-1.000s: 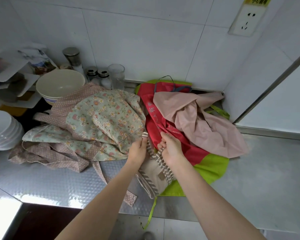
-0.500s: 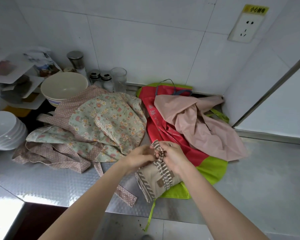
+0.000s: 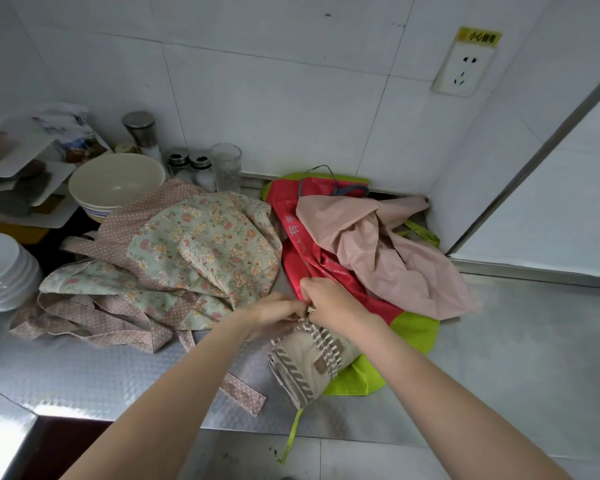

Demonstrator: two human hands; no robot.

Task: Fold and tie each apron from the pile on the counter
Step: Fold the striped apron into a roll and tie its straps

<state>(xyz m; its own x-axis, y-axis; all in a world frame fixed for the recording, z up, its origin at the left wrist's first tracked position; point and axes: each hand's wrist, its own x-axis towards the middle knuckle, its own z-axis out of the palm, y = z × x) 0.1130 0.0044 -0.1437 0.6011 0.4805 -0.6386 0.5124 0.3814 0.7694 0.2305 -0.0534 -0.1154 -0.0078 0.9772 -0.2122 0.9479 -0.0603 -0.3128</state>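
Counter: a steel counter (image 3: 499,358) ran below white wall tiles, in a corner with a wall socket (image 3: 463,69) high on the right.
Landmark: the rolled beige apron (image 3: 305,358), striped at its edges, lay at the counter's near edge; places below are told from it.
Pile: the floral apron (image 3: 201,244) sprawled to its far left, spotted ties trailing toward the counter edge; a red apron (image 3: 302,251) and a pink apron (image 3: 388,251) lay heaped just behind it and to the right, over a lime-green apron (image 3: 416,332) that the roll partly rested on.
Crockery: a stack of bowls (image 3: 115,181) stood well behind and left, white plates (image 3: 0,268) farther left.
Long axis: the roll ran from near-left to far-right, its striped tie (image 3: 326,342) wrapped across it.
Hands: both met at the roll's far end, the left hand (image 3: 274,315) and right hand (image 3: 329,301) touching, fingers curled, apparently pinching the tie ends; the ends themselves were mostly hidden.
Coming move: likely cinching the knot, so the pull would run across the roll's axis, both hands equally near.
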